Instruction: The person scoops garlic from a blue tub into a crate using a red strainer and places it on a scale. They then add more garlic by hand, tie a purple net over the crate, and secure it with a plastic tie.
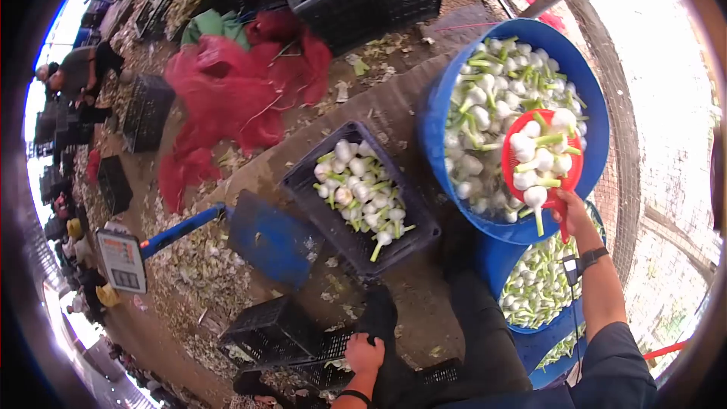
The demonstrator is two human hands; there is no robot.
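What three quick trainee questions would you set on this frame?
1. Multiple choice: the right hand holds A) a knife, B) a red colander of garlic bulbs, C) a hose.
2. True or false: the black crate beside the big tub holds garlic.
3. Fill in: the big tub under the colander is coloured ___.
Key: 1 B; 2 true; 3 blue.
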